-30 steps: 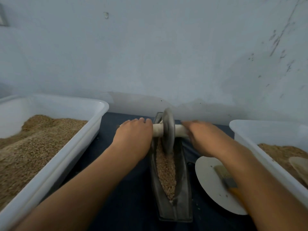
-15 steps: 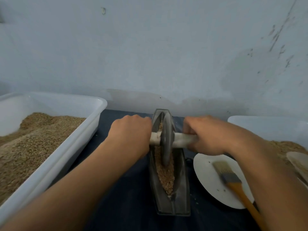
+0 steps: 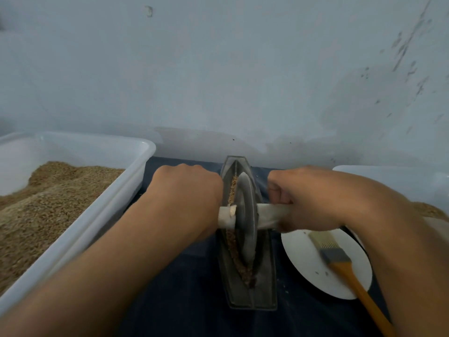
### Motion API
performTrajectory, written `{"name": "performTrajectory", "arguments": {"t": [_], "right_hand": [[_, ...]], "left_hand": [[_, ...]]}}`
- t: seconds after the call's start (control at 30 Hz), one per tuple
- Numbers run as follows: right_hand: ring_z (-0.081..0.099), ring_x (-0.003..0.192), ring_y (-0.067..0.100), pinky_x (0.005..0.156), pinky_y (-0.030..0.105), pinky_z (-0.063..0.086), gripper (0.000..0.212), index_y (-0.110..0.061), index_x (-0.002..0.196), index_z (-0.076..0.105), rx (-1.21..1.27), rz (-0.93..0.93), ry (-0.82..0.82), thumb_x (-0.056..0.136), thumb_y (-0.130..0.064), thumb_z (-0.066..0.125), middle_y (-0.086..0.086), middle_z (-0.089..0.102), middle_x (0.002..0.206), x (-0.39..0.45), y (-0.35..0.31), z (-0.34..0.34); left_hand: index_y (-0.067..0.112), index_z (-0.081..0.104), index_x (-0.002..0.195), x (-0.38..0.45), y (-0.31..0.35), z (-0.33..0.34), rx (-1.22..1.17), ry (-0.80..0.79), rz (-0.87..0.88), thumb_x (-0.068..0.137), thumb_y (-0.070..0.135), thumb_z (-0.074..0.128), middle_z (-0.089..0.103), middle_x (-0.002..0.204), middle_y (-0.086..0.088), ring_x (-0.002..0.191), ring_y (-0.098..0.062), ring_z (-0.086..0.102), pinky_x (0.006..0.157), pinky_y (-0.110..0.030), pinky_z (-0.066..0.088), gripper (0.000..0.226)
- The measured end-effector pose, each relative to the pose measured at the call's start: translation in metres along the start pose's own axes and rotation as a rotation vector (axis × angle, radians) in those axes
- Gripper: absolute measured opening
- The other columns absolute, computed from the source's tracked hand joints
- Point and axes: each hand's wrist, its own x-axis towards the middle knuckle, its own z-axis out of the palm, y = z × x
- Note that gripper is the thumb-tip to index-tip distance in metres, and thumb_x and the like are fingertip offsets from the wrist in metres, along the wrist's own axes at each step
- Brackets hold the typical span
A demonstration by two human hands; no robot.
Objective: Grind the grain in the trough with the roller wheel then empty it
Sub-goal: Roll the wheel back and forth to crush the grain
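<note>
Closest in, a dark metal boat-shaped trough (image 3: 263,283) sits on dark blue cloth (image 3: 184,300), with coarse tan grain (image 3: 234,249) lying along its narrow groove. Just right of it there's a flat white round plate (image 3: 306,261) with a wooden-handled brush (image 3: 340,261) on it. The grey disc-shaped roller wheel (image 3: 246,222) stands in the groove mid-trough. The left hand (image 3: 187,198) and right hand (image 3: 308,198) each curl tight around the pale axle (image 3: 269,215). Smooth white plastic bins flank it: left bin (image 3: 109,210) heaped with grain, right bin (image 3: 388,178) too. A scuffed pale wall (image 3: 218,81) stands behind.
</note>
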Motion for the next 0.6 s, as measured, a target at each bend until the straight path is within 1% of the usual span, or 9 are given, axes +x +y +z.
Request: {"name": "performTrajectory", "arguments": {"t": [0.07, 0.17, 0.27, 0.33, 0.4, 0.47, 0.5, 0.57, 0.6], "right_hand": [[0.053, 0.079, 0.006, 0.058, 0.027, 0.042, 0.026, -0.035, 0.094, 0.050, 0.012, 0.022, 0.037, 0.082, -0.039, 0.073, -0.013, 0.057, 0.091, 0.011, 0.008, 0.008], [0.053, 0.076, 0.010, 0.055, 0.027, 0.038, 0.012, -0.032, 0.101, 0.054, 0.034, 0.046, 0.126, 0.092, -0.029, 0.062, -0.005, 0.060, 0.094, 0.033, 0.021, 0.025], [0.057, 0.080, 0.019, 0.062, 0.034, 0.044, 0.016, -0.025, 0.113, 0.059, 0.043, 0.048, 0.251, 0.098, -0.027, 0.054, 0.003, 0.064, 0.101, 0.053, 0.028, 0.042], [0.060, 0.088, 0.025, 0.069, 0.036, 0.046, 0.019, -0.022, 0.116, 0.057, -0.001, 0.044, 0.350, 0.098, -0.026, 0.055, 0.005, 0.064, 0.106, 0.063, 0.030, 0.053], [0.060, 0.091, 0.027, 0.068, 0.034, 0.037, 0.018, -0.022, 0.114, 0.056, -0.011, 0.049, 0.425, 0.096, -0.025, 0.056, 0.005, 0.063, 0.107, 0.069, 0.031, 0.059], [0.059, 0.090, 0.027, 0.069, 0.034, 0.038, 0.017, -0.021, 0.113, 0.056, 0.010, 0.064, 0.423, 0.096, -0.024, 0.055, 0.005, 0.064, 0.107, 0.072, 0.031, 0.061], [0.060, 0.091, 0.027, 0.071, 0.035, 0.042, 0.018, -0.020, 0.115, 0.056, 0.025, 0.068, 0.396, 0.098, -0.024, 0.053, 0.006, 0.064, 0.108, 0.071, 0.031, 0.060], [0.060, 0.093, 0.026, 0.074, 0.037, 0.049, 0.024, -0.020, 0.121, 0.058, 0.064, 0.069, 0.329, 0.100, -0.025, 0.050, 0.007, 0.066, 0.111, 0.065, 0.031, 0.052], [0.061, 0.092, 0.025, 0.071, 0.036, 0.049, 0.024, -0.021, 0.120, 0.059, 0.086, 0.065, 0.297, 0.099, -0.026, 0.049, 0.007, 0.066, 0.110, 0.060, 0.030, 0.046]], "left_hand": [[0.028, 0.055, 0.094, 0.010, -0.001, 0.010, -0.023, 0.046, -0.005, 0.081, 0.038, 0.067, 0.045, 0.075, 0.008, 0.065, -0.013, 0.044, 0.057, -0.031, 0.033, 0.020], [0.027, 0.055, 0.106, 0.027, -0.001, 0.026, -0.065, 0.101, -0.023, 0.086, 0.033, 0.064, 0.046, 0.080, 0.006, 0.073, -0.016, 0.045, 0.063, -0.034, 0.034, 0.022], [0.023, 0.051, 0.114, 0.041, 0.002, 0.044, -0.136, 0.180, -0.055, 0.089, 0.024, 0.059, 0.050, 0.092, 0.003, 0.081, -0.020, 0.051, 0.066, -0.035, 0.037, 0.026], [0.019, 0.047, 0.122, 0.049, 0.004, 0.057, -0.165, 0.268, -0.036, 0.090, 0.018, 0.056, 0.054, 0.115, -0.001, 0.102, -0.022, 0.055, 0.081, -0.038, 0.043, 0.033], [0.016, 0.042, 0.131, 0.055, 0.003, 0.066, -0.187, 0.348, -0.024, 0.090, 0.016, 0.055, 0.048, 0.133, -0.004, 0.121, -0.023, 0.047, 0.100, -0.038, 0.037, 0.043], [0.016, 0.040, 0.133, 0.058, 0.003, 0.070, -0.178, 0.388, -0.007, 0.091, 0.017, 0.053, 0.047, 0.135, -0.003, 0.124, -0.023, 0.045, 0.106, -0.038, 0.032, 0.044], [0.017, 0.042, 0.129, 0.057, 0.004, 0.069, -0.177, 0.393, -0.001, 0.091, 0.018, 0.052, 0.051, 0.131, -0.002, 0.120, -0.022, 0.048, 0.103, -0.037, 0.034, 0.039], [0.020, 0.047, 0.117, 0.055, 0.004, 0.064, -0.172, 0.358, -0.016, 0.090, 0.022, 0.055, 0.058, 0.115, 0.000, 0.104, -0.022, 0.056, 0.085, -0.035, 0.041, 0.028], [0.021, 0.048, 0.112, 0.052, 0.004, 0.059, -0.164, 0.322, -0.031, 0.089, 0.024, 0.058, 0.059, 0.108, 0.001, 0.095, -0.022, 0.057, 0.075, -0.035, 0.041, 0.026]]}}
